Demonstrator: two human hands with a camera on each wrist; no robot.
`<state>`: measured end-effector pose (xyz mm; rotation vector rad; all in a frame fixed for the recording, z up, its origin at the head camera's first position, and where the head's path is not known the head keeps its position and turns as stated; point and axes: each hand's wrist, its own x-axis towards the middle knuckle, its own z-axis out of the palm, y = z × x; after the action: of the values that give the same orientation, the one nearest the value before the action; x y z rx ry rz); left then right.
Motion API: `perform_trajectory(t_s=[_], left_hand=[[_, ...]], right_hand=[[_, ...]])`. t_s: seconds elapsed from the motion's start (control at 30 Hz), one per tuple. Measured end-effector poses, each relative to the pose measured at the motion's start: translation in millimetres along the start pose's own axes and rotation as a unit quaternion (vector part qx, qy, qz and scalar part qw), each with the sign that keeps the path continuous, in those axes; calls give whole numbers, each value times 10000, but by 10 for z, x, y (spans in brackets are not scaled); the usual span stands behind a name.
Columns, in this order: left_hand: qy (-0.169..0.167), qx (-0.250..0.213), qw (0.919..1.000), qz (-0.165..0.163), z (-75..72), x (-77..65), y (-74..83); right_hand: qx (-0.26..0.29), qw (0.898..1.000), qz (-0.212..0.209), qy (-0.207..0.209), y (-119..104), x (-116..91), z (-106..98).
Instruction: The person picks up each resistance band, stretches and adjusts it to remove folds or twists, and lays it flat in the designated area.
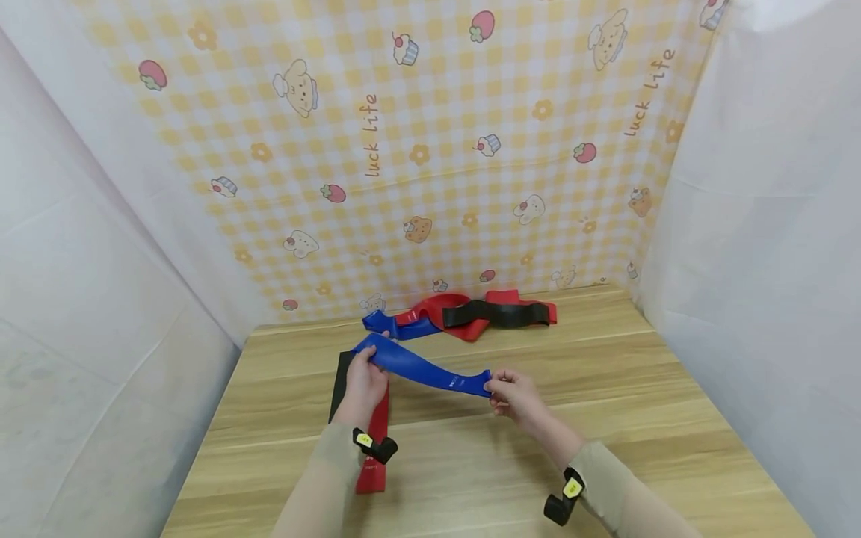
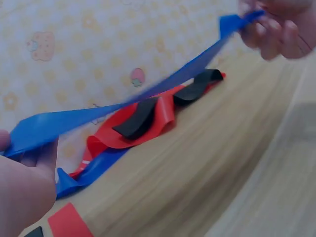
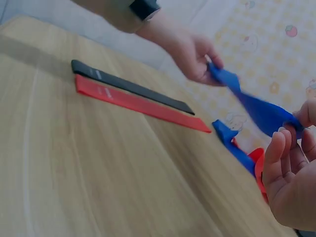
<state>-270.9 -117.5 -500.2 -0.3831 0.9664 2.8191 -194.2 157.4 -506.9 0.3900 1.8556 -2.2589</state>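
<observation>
A blue resistance band (image 1: 425,366) stretches between both hands above the table. My left hand (image 1: 366,379) pinches its left end between thumb and fingers. At the other end, near the white print, my right hand (image 1: 518,397) pinches the band with its fingertips. The right wrist view shows the blue band slightly twisted along its length. Under my left forearm, a black resistance band (image 3: 131,88) and a red resistance band (image 3: 143,105) lie flat side by side on the wood, partly hidden by the arm in the head view.
At the back of the table (image 1: 578,418), loose bands lie in a heap against the patterned cloth: a blue one (image 1: 425,329), red ones (image 1: 430,308) and a black one (image 1: 501,314). White cloth walls (image 1: 747,224) stand on both sides.
</observation>
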Motion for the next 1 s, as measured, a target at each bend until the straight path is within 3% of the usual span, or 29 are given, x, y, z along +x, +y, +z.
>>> perform_trajectory(t_s=[0.3, 0.63, 0.77, 0.9, 1.0], left_hand=[[225, 72, 9997, 81, -12, 50, 220], [-40, 604, 9981, 139, -35, 53, 346], [58, 850, 9964, 45, -54, 45, 401], [27, 1467, 9891, 124, -133, 54, 455], [-254, 2144, 9758, 338, -228, 43, 506]], right_hand=[[-254, 9991, -44, -325, 183, 46, -11], [-964, 9906, 189, -958, 288, 63, -81], [-1057, 9889, 85, -1042, 308, 49, -94], [-1158, 9865, -167, -1148, 322, 43, -110], [-1237, 9832, -371, -1293, 329, 52, -125]])
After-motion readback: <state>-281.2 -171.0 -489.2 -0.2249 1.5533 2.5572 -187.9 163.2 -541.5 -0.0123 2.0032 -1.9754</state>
